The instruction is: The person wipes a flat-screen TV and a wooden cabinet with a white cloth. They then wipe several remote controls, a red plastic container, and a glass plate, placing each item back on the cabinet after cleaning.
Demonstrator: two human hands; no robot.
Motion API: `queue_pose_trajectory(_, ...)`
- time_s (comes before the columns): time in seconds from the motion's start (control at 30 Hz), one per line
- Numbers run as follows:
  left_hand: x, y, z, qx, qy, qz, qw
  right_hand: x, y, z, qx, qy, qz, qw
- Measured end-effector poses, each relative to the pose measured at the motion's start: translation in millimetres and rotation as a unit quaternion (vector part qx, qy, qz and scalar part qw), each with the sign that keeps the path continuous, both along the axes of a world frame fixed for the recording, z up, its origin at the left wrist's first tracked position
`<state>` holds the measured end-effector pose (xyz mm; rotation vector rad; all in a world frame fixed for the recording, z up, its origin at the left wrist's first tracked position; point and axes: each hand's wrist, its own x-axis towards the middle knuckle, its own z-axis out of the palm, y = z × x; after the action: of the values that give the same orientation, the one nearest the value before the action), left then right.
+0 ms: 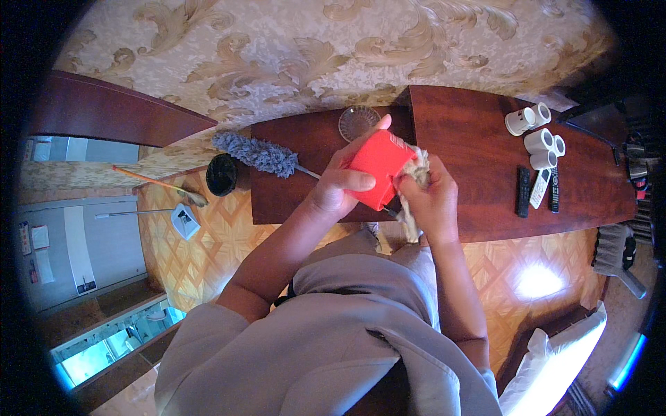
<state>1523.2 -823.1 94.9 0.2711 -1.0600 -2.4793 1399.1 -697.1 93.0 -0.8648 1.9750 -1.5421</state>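
A bright red, box-like object (382,164) is held up over the dark reddish wooden desk. My left hand (343,182) grips it from the left, thumb across its near face. My right hand (432,200) holds a crumpled pale cloth (416,171) against the right side of the red object. Part of the cloth hangs below that hand. A short dark piece (391,212) shows under the red object; what it belongs to is unclear. Behind my left hand lies a blue-grey fluffy duster (260,155), its handle end hidden. A clear ribbed glass dish (358,124) sits beyond.
On the raised right desktop (463,156) are several white cylinders (538,141) with round openings, two black remotes (522,192) and a white remote (541,188). Left on the parquet floor stand a black bin (221,174), a broom (192,196) and a dustpan (185,222). A bed (562,359) is at lower right.
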Motion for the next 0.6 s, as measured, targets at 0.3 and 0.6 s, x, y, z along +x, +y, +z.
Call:
queue_pose_trajectory(0.3,1.7,0.2,-7.4,0.140,0.043,0.044,0.988,13.2,-7.0,3.3,-0.003,0.067,-0.021,0.998)
queue_pose_trajectory(0.6,1.3,0.4,-14.1,0.164,0.017,0.019,0.986,-4.0,-8.7,10.6,-0.015,0.115,-0.002,0.993)
